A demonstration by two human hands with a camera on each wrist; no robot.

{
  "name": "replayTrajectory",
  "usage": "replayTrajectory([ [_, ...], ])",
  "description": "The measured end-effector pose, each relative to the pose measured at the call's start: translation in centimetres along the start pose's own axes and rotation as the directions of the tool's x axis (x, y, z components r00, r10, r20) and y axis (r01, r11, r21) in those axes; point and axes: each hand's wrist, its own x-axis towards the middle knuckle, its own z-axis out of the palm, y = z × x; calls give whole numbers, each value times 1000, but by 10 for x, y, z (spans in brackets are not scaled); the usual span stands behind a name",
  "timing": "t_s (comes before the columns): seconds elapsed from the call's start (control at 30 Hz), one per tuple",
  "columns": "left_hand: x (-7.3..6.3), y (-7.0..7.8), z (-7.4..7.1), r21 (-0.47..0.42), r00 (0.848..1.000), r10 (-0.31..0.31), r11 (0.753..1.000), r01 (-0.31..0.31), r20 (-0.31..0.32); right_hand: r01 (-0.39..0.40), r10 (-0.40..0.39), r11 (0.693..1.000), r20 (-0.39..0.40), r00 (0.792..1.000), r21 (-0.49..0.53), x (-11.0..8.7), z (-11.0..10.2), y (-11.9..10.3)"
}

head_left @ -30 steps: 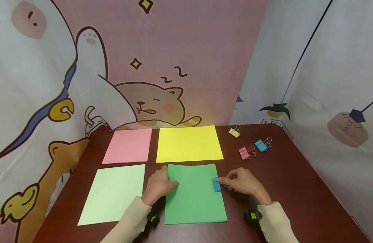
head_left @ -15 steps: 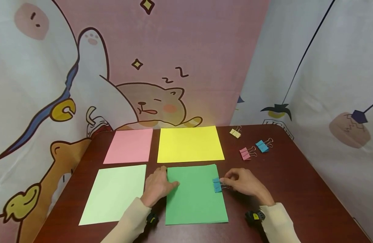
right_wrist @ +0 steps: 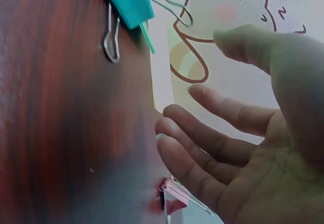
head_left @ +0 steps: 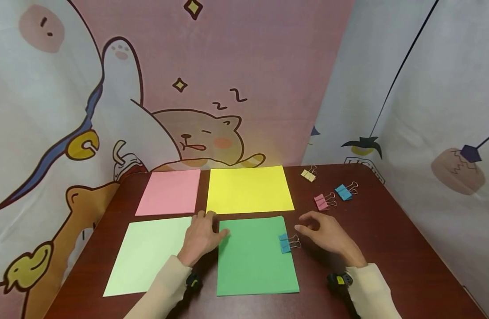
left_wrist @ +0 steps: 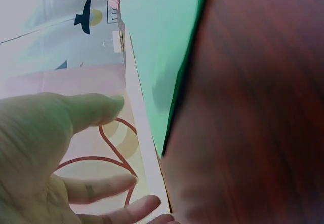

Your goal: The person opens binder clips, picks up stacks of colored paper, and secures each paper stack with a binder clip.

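A blue binder clip (head_left: 285, 243) sits on the right edge of a stack of dark green paper (head_left: 254, 261), its wire handles sticking out to the right. My right hand (head_left: 328, 235) is just right of those handles, fingers parted and holding nothing. In the right wrist view the clip (right_wrist: 129, 3) shows apart from the fingertips (right_wrist: 195, 89). My left hand (head_left: 200, 237) is over the stack's upper left side, thumb above the paper's edge. Seen from the left wrist, its thumb and fingers are spread with nothing between them, beside the green paper (left_wrist: 162, 46).
Pale green paper (head_left: 153, 257) lies left of the stack. Pink paper (head_left: 168, 192) and yellow paper (head_left: 248, 190) lie along the back. At the back right are a cream binder clip (head_left: 308, 175), a pink one (head_left: 321, 202) and another blue one (head_left: 343, 192).
My right hand has let go of the blue clip's handles and moved right. The left hand has lifted off the green stack and shifted left. The clip stays on the paper.
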Motion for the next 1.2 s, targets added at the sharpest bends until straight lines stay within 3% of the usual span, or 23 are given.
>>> replayTrajectory([
  [0.23,10,-6,-2,-42,999,52,998,-52,-2,0,-3,999,-87,996,-46,1,-11,3],
  [0.57,23,-16,-4,-84,990,137,987,-135,25,36,-43,998,-153,987,-53,6,-34,8],
  [0.93,46,-27,-11,-81,978,197,978,-191,73,-40,27,995,-146,989,-87,21,-61,25],
  [1.2,64,-30,-18,-72,978,182,982,-175,102,-118,112,991,-91,990,-66,32,-67,42],
])
